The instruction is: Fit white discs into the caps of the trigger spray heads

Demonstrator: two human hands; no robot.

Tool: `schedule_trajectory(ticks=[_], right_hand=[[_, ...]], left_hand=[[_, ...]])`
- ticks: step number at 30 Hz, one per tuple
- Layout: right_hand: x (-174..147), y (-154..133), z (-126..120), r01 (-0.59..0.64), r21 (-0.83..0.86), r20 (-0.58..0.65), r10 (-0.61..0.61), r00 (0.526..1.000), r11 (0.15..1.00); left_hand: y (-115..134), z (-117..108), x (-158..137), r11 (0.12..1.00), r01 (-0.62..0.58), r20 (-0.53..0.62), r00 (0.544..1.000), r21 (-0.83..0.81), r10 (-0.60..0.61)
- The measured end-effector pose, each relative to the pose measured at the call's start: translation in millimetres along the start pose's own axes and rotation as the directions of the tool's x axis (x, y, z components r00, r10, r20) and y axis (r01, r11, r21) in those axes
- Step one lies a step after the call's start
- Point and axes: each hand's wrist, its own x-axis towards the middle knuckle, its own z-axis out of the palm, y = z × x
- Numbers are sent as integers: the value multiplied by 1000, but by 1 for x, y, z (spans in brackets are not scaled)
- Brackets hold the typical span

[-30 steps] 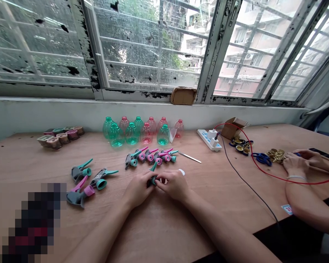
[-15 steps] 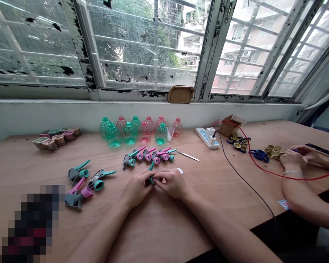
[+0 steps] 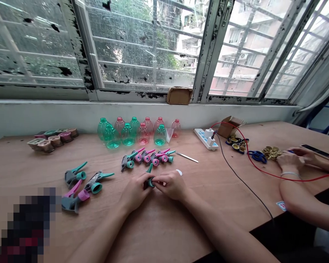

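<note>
I note little change: the left hand point(image 3: 135, 189) stays closed around a teal-levered sprayer head point(image 3: 150, 168), nearer me than the sprayer cluster point(image 3: 147, 159). The right hand point(image 3: 172, 185) stays bunched at its collar point(image 3: 150, 183); its hold I cannot tell. I judge this handling unfinished.

Spray heads point(image 3: 147, 158) matt plast., btls point(image 3: 128, 134) glossy plast., tbl point(image 3: 153, 226) smooth wood.

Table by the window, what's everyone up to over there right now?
Someone's left hand holds a spray head while the right hand touches it. Three more spray heads lie to the left, a cluster of others lies ahead, and green and pink bottles stand behind that. On the right, a co-worker's hand is right by gold-coloured pieces.
</note>
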Motion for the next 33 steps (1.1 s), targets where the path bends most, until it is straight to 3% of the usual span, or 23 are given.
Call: schedule_trajectory(ticks=[11,16,20,22,24,27,30,33], right_hand=[[3,-5,-8,-16,-34,-8,16,1000,999],[-1,6,-9,-64,58,-132,71,989,996],[-4,10,-13,-88,103,-129,101,986,991],[-4,9,-15,-85,107,-104,97,990,991],[-2,8,-17,-83,104,-85,92,992,991],[0,8,-17,-88,96,-66,94,993,992],[0,11,-16,-103,86,-38,106,994,991],[-2,14,-16,-117,82,-9,118,993,990]], left_hand=[[1,2,0,999,18,-8,1000,43,-17],[-4,-8,0,989,95,-213,975,118,-68],[-20,-38,9,955,244,-390,906,169,-162],[-32,-56,17,928,305,-422,886,215,-193],[-45,-72,27,891,341,-375,901,301,-218],[-61,-86,42,843,338,-216,939,419,-269],[-73,-93,52,832,296,-88,953,469,-289],[-79,-103,56,833,271,-32,956,481,-292]])
